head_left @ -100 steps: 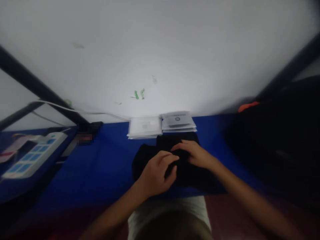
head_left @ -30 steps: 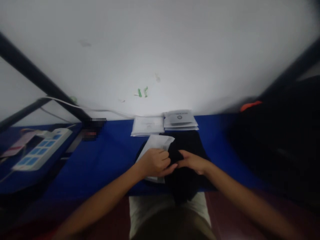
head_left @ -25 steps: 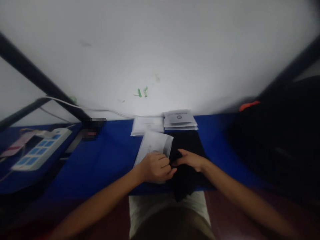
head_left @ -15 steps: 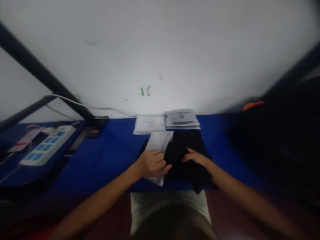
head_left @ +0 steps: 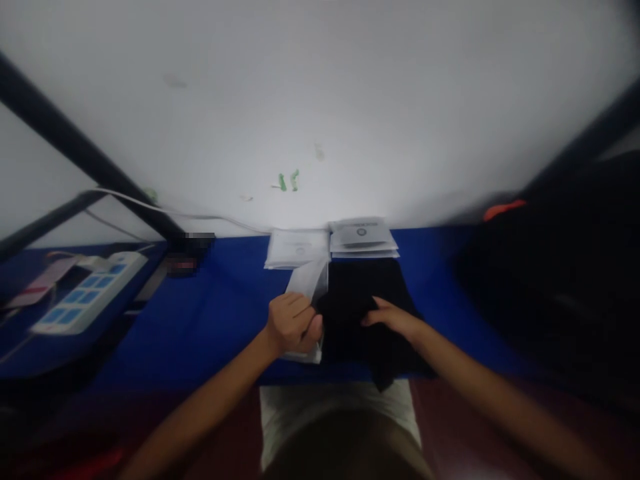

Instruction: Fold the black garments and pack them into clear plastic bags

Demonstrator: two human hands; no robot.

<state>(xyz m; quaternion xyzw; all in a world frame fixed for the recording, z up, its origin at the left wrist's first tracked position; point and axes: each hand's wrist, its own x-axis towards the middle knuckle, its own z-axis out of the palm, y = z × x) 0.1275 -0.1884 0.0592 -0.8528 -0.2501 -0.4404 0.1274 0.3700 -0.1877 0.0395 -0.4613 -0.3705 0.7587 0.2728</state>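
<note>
A folded black garment (head_left: 363,313) lies on the blue table (head_left: 210,320) in front of me. My left hand (head_left: 293,323) is closed on a clear white plastic bag (head_left: 309,283) at the garment's left edge; the bag stands partly upright beside the cloth. My right hand (head_left: 393,319) rests on the black garment with fingers curled over the fabric, pinching it near the middle. A corner of the garment hangs over the table's near edge.
Two stacks of flat white packets (head_left: 299,248) (head_left: 363,237) lie against the white wall (head_left: 320,100). A white power strip with blue sockets (head_left: 90,293) sits at the left. A large dark pile with an orange tag (head_left: 555,280) fills the right side.
The white bag appeared in my left hand, was raised beside the garment, then brought closer against the cloth's left edge. My right hand shifted slightly right on the garment.
</note>
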